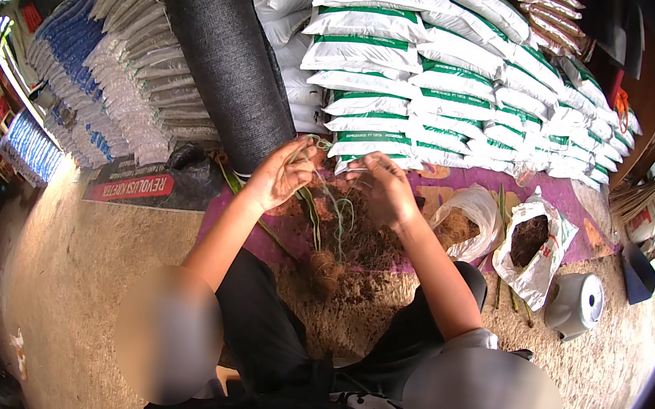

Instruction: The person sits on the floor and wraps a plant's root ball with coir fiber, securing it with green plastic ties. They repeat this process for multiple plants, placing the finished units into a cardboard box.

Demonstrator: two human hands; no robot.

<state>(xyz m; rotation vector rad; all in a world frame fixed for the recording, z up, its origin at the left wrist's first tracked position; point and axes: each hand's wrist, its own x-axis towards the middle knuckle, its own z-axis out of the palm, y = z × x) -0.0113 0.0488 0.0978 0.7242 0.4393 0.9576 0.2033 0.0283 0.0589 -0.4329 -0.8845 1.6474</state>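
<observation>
A thin pale green string hangs in loose loops between my hands and runs down to a brown, wrapped root ball. My left hand is raised above the ball with its fingers closed on the string. Level with it, my right hand has its fingers bent together; what they hold, if anything, is too blurred to make out. Long green and yellow leaves rise from the ball, which sits on the ground between my legs. Loose dark soil and fibre lie spread behind it.
A purple sheet covers the ground ahead. To the right stand an open bag of brown fibre, a white sack of dark soil and a grey pot on its side. Stacked white-and-green sacks and a black roll rise behind.
</observation>
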